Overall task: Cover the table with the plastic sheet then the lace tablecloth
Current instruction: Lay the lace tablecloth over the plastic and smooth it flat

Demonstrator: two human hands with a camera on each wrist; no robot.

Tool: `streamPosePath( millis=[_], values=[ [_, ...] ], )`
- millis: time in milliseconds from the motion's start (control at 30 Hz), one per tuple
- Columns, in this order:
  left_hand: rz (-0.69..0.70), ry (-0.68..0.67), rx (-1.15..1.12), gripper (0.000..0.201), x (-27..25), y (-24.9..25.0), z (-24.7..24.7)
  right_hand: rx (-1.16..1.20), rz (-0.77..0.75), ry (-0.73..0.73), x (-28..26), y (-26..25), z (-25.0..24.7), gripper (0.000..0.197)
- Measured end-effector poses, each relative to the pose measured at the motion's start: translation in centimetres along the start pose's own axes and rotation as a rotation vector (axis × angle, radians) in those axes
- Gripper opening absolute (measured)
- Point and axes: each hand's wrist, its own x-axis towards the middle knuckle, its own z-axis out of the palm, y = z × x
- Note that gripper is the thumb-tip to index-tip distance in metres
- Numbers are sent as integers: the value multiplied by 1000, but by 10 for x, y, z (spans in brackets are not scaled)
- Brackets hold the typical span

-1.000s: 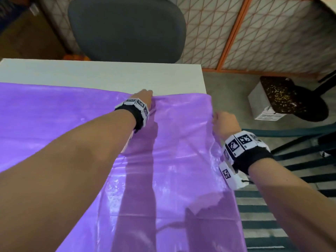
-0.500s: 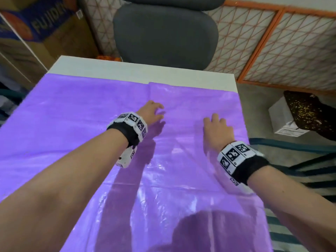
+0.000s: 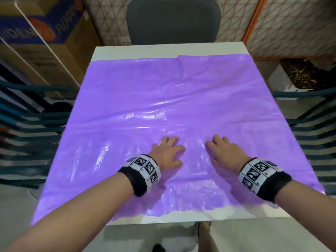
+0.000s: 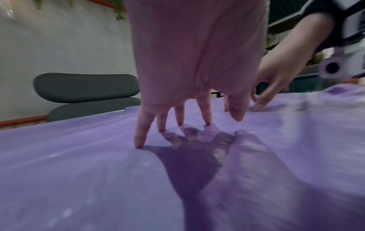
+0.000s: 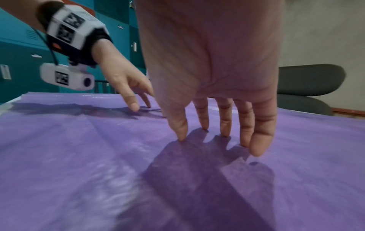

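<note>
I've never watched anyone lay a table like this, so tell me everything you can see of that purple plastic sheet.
The purple plastic sheet is thin, glossy and slightly see-through, with creases and shiny wrinkles across its middle. It lies spread flat over most of the white table, leaving bare strips at the far and near edges, and overhangs the left and right sides. The left hand and right hand rest on it with fingers spread, fingertips touching it.

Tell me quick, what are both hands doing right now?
Left hand: open, fingers spread, fingertips pressing on the purple plastic sheet, holding nothing.
Right hand: open, fingers spread, fingertips on the same sheet, holding nothing.
</note>
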Motion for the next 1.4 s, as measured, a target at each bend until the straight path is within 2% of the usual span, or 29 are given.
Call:
streamPosePath(
  millis=[67, 133, 200, 300, 433, 567, 633, 733, 800, 867, 967, 1000, 1067, 1200, 1333, 1400],
  values=[
    [86, -44, 43, 62, -28, 17, 21, 32, -39, -58, -23, -14, 7, 58],
    [155, -110, 114, 74, -54, 31, 46, 44, -95, -162, -48, -26, 17, 80],
    [169, -92, 200, 69, -71, 37, 66, 4, -102, -202, -74, -36, 26, 88],
    [151, -5, 289, 43, -85, 39, 82, -14, -44, -123, -103, -40, 46, 57],
    [122, 38, 348, 49, -91, 40, 88, -46, -2, 39, -115, -41, 72, 41],
    [125, 46, 347, 48, -104, 40, 88, -69, 49, 124, -117, -61, 87, 54],
    [110, 25, 320, 46, -116, 34, 92, -65, 24, 158, -123, -76, 92, 59],
    [106, 29, 307, 42, -134, 32, 100, -7, 1, 105, -136, -90, 105, 70],
    [104, 85, 236, 35, -140, 35, 96, 12, 11, 117, -138, -93, 108, 70],
    [95, 156, 101, 25, -140, 35, 88, -5, 8, 177, -136, -92, 102, 60],
    [98, 204, -40, 25, -136, 29, 79, -29, -20, 263, -136, -84, 88, 19],
    [99, 197, -56, 26, -136, 26, 76, -11, -43, 287, -137, -80, 83, 14],
    [93, 174, -89, 25, -136, 23, 68, 75, -87, 223, -141, -75, 73, 31],
    [46, 203, -73, 25, -135, 21, 53, 162, -38, 4, -153, -62, 63, 33],
    [106, 170, 21, 22, -140, 39, 67, 198, -5, 39, -154, -62, 70, 30],
    [167, 127, 161, 30, -141, 50, 84, 183, 11, 79, -154, -68, 75, 29]
  ],
)
